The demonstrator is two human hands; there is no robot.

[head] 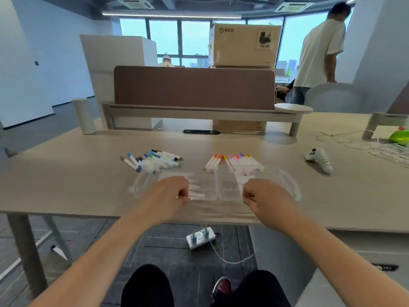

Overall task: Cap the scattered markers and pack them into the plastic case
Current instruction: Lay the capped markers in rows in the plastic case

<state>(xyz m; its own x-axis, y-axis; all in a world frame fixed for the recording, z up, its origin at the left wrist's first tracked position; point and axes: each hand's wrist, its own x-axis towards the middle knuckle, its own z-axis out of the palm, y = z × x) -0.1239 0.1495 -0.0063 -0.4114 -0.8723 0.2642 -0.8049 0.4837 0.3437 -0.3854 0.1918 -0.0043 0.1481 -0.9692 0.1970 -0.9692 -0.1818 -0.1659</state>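
A clear plastic case (215, 187) lies on the beige table (66, 173) near its front edge. My left hand (170, 192) and my right hand (263, 196) each pinch the case's near edge, one at each side. Beyond the case on the left lies a loose pile of blue, green and dark capped markers (152, 160). On the right, a fan of orange, pink and purple markers (234, 161) lies partly under the case's far edge. The case looks empty, though its clear walls are blurred.
A white game controller (318, 160) lies to the right, with white cables (376, 145) and a green object (399, 137) farther right. A brown desk divider (194, 87) on a shelf stands behind. Another person stands at the back right. A power strip (200, 238) is on the floor.
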